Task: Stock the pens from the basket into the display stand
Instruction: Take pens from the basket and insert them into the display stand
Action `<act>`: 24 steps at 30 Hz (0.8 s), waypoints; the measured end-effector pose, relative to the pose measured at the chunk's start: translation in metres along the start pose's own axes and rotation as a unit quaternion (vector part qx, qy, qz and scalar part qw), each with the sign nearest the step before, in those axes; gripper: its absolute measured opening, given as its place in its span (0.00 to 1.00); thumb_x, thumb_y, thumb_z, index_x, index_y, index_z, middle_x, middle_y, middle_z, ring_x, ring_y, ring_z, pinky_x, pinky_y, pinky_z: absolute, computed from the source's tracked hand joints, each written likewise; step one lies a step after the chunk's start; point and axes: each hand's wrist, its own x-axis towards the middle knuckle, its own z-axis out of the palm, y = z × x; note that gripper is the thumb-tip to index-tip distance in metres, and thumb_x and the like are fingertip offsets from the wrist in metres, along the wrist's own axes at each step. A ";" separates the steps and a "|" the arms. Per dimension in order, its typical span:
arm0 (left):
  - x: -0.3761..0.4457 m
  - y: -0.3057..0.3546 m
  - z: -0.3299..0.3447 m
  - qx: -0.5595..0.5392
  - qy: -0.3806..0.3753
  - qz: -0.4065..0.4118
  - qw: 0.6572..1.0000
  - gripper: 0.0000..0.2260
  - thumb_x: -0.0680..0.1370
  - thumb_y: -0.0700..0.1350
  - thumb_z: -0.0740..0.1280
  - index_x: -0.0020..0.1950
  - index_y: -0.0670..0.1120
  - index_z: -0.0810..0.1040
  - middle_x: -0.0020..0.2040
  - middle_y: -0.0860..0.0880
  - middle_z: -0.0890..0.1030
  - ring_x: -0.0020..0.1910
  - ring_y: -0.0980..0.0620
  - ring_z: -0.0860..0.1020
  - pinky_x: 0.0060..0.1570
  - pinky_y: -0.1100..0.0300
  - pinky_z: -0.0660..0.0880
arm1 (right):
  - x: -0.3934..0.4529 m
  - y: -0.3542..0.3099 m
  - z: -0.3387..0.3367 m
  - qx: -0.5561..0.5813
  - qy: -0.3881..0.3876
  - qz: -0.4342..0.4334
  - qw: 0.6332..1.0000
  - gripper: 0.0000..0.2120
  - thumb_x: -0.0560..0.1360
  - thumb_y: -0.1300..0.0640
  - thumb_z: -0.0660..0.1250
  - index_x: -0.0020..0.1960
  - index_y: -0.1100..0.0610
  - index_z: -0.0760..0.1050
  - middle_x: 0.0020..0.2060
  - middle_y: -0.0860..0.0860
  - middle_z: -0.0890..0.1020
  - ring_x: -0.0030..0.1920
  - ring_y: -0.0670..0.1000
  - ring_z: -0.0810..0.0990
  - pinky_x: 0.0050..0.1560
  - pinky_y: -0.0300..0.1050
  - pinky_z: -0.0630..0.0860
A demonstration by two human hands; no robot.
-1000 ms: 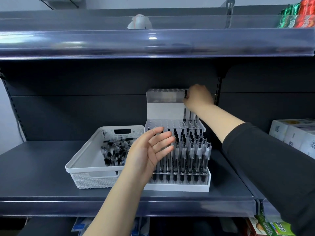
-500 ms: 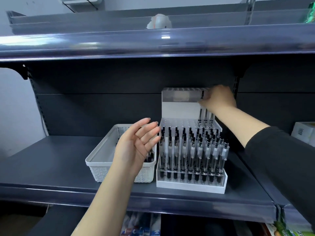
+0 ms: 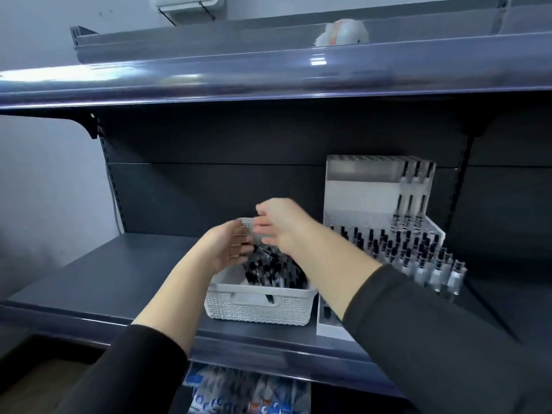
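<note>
A white woven basket [image 3: 260, 307] sits on the dark shelf [image 3: 119, 276] with a heap of black-and-clear pens [image 3: 268, 271] inside. To its right stands the white tiered display stand [image 3: 358, 198], its lower rows filled with upright pens [image 3: 418, 258] and three pens [image 3: 415, 201] in the top tier at the right. Both hands hover over the back of the basket. My left hand [image 3: 224, 249] has its fingers curved at the pen heap; blur hides whether it grips any. My right hand [image 3: 280, 225] reaches leftward with straight, blurred fingers and holds nothing visible.
An upper shelf [image 3: 268, 82] overhangs close above, with a pale object [image 3: 343, 32] on it. Packaged goods [image 3: 245, 398] show on the shelf below. Bare shelf surface lies left of the basket. The dark back wall stands close behind.
My right hand left the stand's top tier and swung left to the basket. My left hand dropped from in front of the stand down to the pens. The view shifted left.
</note>
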 end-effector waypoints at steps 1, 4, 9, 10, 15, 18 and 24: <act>0.005 -0.002 -0.002 0.007 0.006 -0.017 1.000 0.12 0.81 0.50 0.56 0.49 0.43 0.73 0.47 0.45 0.77 0.38 0.48 0.75 0.43 0.55 0.71 | 0.009 0.006 0.004 -0.004 0.021 0.007 1.000 0.07 0.80 0.60 0.57 0.47 0.58 0.72 0.42 0.53 0.76 0.46 0.51 0.78 0.51 0.46 0.76; 0.013 -0.005 -0.005 0.034 0.038 -0.064 0.997 0.14 0.81 0.52 0.56 0.43 0.43 0.71 0.44 0.45 0.75 0.37 0.48 0.72 0.44 0.54 0.70 | 0.045 0.028 0.008 -0.064 0.094 0.000 0.994 0.13 0.80 0.60 0.55 0.36 0.55 0.64 0.35 0.50 0.69 0.33 0.47 0.69 0.33 0.40 0.67; 0.024 -0.011 0.000 0.085 0.053 -0.124 0.987 0.23 0.80 0.60 0.55 0.54 0.41 0.74 0.41 0.43 0.76 0.43 0.47 0.77 0.43 0.55 0.72 | 0.088 0.054 0.012 -0.361 0.106 -0.003 0.927 0.20 0.79 0.53 0.58 0.69 0.57 0.66 0.65 0.56 0.73 0.60 0.58 0.74 0.52 0.43 0.70; 0.026 -0.013 0.000 0.092 0.061 -0.122 0.986 0.25 0.79 0.60 0.54 0.58 0.40 0.74 0.41 0.42 0.77 0.48 0.45 0.79 0.48 0.52 0.73 | 0.093 0.059 0.012 -0.405 0.085 0.000 0.910 0.22 0.80 0.51 0.58 0.71 0.56 0.64 0.68 0.56 0.71 0.64 0.58 0.72 0.57 0.44 0.70; 0.035 -0.019 -0.001 0.056 0.051 -0.131 0.989 0.30 0.80 0.62 0.52 0.62 0.35 0.68 0.50 0.38 0.78 0.46 0.42 0.78 0.50 0.51 0.75 | 0.108 0.081 0.009 -0.575 0.068 0.004 0.815 0.12 0.78 0.59 0.61 0.58 0.61 0.75 0.57 0.57 0.79 0.53 0.56 0.78 0.48 0.44 0.71; 0.032 -0.019 0.001 0.046 0.038 -0.148 0.987 0.32 0.80 0.63 0.52 0.65 0.35 0.66 0.55 0.35 0.77 0.52 0.40 0.77 0.51 0.50 0.75 | 0.109 0.081 0.003 -0.573 0.103 -0.017 0.813 0.12 0.74 0.65 0.61 0.57 0.63 0.76 0.54 0.58 0.79 0.54 0.58 0.79 0.46 0.44 0.73; 0.041 -0.022 -0.001 0.122 0.043 -0.155 0.979 0.33 0.80 0.63 0.49 0.67 0.35 0.67 0.61 0.34 0.77 0.60 0.39 0.76 0.56 0.48 0.72 | 0.109 0.082 -0.003 -0.507 0.109 0.029 0.854 0.14 0.72 0.62 0.67 0.57 0.62 0.74 0.52 0.57 0.80 0.52 0.56 0.80 0.46 0.42 0.76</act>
